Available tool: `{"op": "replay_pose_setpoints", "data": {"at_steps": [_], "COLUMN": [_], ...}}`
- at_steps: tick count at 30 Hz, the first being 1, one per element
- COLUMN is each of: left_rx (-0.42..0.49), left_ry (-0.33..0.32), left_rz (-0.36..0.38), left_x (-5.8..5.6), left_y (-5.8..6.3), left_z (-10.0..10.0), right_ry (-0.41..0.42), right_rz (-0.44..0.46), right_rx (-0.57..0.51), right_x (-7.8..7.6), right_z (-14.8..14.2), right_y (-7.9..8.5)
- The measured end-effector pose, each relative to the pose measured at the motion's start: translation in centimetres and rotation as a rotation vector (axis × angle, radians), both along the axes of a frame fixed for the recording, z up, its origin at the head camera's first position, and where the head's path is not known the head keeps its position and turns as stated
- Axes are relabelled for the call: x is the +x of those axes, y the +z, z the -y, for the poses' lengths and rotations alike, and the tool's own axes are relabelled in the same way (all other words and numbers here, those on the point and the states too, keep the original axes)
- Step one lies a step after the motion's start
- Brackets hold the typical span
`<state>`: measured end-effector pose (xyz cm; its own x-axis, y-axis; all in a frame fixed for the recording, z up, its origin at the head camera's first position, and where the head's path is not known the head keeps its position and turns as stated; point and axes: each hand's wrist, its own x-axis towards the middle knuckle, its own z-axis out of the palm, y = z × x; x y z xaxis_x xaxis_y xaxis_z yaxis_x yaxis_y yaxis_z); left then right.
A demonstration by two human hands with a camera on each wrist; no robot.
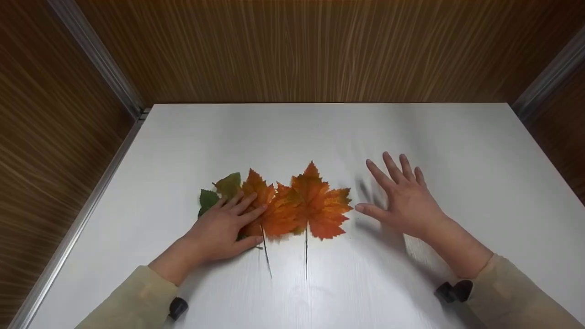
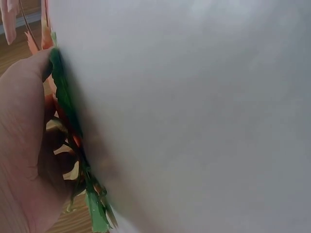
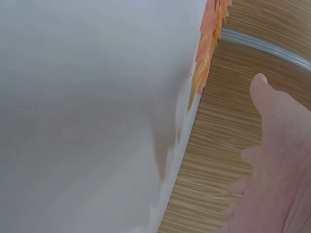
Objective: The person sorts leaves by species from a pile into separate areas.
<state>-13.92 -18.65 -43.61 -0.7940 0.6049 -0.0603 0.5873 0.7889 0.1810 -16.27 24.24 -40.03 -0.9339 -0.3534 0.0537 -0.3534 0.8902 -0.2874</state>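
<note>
Orange maple leaves with thin dark stems lie overlapped on the white table, stems toward the near edge. Green leaves show at the left end of the group. My left hand rests on the left part of the leaves, fingers spread and fairly straight, covering some of them. In the left wrist view, a dark green leaf lies by the thumb. To the right of the leaves, my right hand is held above the table with fingers spread, touching nothing. Orange leaf edges appear in the right wrist view, apart from that hand.
The white table extends around the leaves. A wood-grain panel stands behind it, and another panel with a metal rail rises at the left. Each sleeve has a dark device at the cuff.
</note>
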Motion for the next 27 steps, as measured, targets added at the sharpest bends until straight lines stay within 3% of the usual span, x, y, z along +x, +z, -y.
{"op": "replay_pose_setpoints", "data": {"at_steps": [7,19,27], "left_rx": [0.002,-0.001,-0.008], "left_ry": [0.003,-0.003,-0.008], "left_rz": [0.008,0.004,0.006], "left_x": [0.2,0.2,0.1], "left_y": [0.1,0.1,0.0], "left_z": [0.0,0.0,-0.1], "right_ry": [0.043,0.085,0.073], "right_rz": [0.042,0.244,0.358], "right_rx": [-0.108,-0.427,-0.531], "right_x": [-0.9,-2.4,-3.0], "right_z": [1.3,3.8,4.9], "right_y": [0.2,-1.1,-2.4]}}
